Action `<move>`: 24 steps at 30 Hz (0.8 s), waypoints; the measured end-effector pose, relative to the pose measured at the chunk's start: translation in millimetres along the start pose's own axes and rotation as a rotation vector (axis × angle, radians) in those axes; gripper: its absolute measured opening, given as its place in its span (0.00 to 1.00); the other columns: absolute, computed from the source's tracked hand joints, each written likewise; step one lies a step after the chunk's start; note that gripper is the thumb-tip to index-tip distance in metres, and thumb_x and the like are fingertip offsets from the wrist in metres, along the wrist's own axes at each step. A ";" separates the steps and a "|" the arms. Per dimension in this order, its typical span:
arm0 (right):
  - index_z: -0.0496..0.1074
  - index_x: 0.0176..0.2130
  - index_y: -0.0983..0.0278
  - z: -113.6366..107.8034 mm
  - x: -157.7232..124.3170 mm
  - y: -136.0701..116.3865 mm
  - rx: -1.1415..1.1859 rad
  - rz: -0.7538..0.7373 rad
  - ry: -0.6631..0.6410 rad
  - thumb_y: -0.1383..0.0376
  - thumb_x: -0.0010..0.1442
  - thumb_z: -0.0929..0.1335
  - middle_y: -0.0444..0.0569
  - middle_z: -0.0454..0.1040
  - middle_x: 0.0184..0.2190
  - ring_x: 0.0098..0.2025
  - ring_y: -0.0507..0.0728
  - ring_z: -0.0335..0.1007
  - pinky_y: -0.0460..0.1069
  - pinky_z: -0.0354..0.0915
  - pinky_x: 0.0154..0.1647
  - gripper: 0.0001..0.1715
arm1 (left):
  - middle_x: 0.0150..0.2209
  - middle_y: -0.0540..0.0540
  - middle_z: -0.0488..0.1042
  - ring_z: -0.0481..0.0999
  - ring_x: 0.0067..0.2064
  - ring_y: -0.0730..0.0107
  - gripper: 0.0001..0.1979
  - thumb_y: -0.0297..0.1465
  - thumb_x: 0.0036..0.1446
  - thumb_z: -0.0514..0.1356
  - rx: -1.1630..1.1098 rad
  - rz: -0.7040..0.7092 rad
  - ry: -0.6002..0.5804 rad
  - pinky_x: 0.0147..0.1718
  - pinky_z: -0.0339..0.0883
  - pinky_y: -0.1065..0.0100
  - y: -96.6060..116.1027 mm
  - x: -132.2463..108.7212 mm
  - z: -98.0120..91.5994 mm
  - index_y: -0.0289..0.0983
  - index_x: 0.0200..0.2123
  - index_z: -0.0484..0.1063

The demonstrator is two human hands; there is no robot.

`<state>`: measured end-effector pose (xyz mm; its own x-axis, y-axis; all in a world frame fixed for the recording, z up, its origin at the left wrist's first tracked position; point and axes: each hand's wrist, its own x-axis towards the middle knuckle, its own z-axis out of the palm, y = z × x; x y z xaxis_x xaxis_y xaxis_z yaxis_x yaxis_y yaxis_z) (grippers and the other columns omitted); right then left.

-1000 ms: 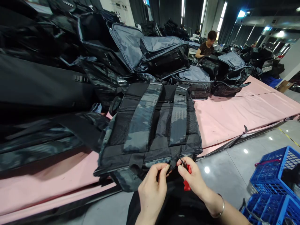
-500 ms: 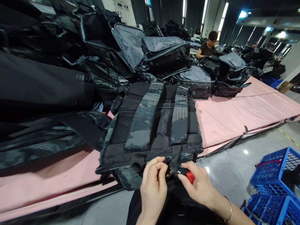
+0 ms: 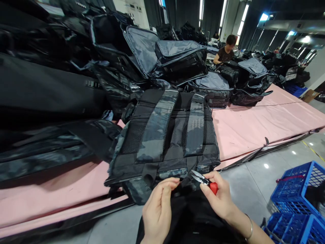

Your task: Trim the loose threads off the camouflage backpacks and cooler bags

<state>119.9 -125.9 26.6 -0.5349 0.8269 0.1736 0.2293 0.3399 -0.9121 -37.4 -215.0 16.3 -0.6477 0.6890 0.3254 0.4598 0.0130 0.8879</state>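
A dark camouflage backpack (image 3: pixel 152 139) lies in front of me with its two shoulder straps facing up. My right hand (image 3: pixel 219 195) is closed around red-handled thread snips (image 3: pixel 212 187), whose metal blades point up and left and stand apart. Those blades are close to a black webbing strap (image 3: pixel 191 162) at the backpack's near edge. To their left, my left hand (image 3: pixel 159 203) has its fingers pinched at the strap's loose end. Whether a thread is also between those fingertips is too small to tell.
The backpack rests on a pink-covered table (image 3: pixel 248 128). Open bags with grey lining (image 3: pixel 181 47) are heaped behind it, and more dark bags are at left. Blue crates (image 3: pixel 289 189) stand on the floor at right. Another person (image 3: pixel 225 52) works farther back.
My right hand has moved slightly right and up, and the snips' blades now show clear of the strap. My left hand has shifted a little left and down.
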 end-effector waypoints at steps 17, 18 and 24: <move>0.61 0.24 0.64 47.8 20.8 11.9 0.588 0.328 -0.008 0.56 0.49 0.71 0.36 0.55 0.17 0.20 0.45 0.46 0.43 0.49 0.21 0.19 | 0.34 0.42 0.78 0.78 0.33 0.65 0.10 0.23 0.59 0.51 0.708 0.804 -0.106 0.35 0.72 0.66 14.5 14.8 -10.1 0.33 0.39 0.71; 0.61 0.23 0.64 46.8 20.6 10.7 0.543 0.304 0.007 0.57 0.49 0.71 0.36 0.56 0.18 0.20 0.46 0.47 0.43 0.50 0.22 0.19 | 0.31 0.43 0.78 0.77 0.31 0.64 0.10 0.23 0.59 0.50 0.754 0.823 -0.136 0.32 0.71 0.65 17.9 18.5 -10.4 0.33 0.36 0.72; 0.61 0.24 0.64 45.6 20.8 13.3 0.503 0.275 0.030 0.59 0.52 0.70 0.37 0.56 0.19 0.21 0.46 0.48 0.43 0.51 0.22 0.16 | 0.28 0.47 0.77 0.77 0.30 0.68 0.06 0.23 0.56 0.55 0.631 0.850 -0.131 0.32 0.69 0.68 19.6 32.8 -8.2 0.36 0.32 0.72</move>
<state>74.8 -124.7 1.2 -0.4852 0.8696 -0.0915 -0.0619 -0.1386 -0.9884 -54.7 -198.1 47.0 0.0868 0.7205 0.6880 0.9859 -0.1612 0.0444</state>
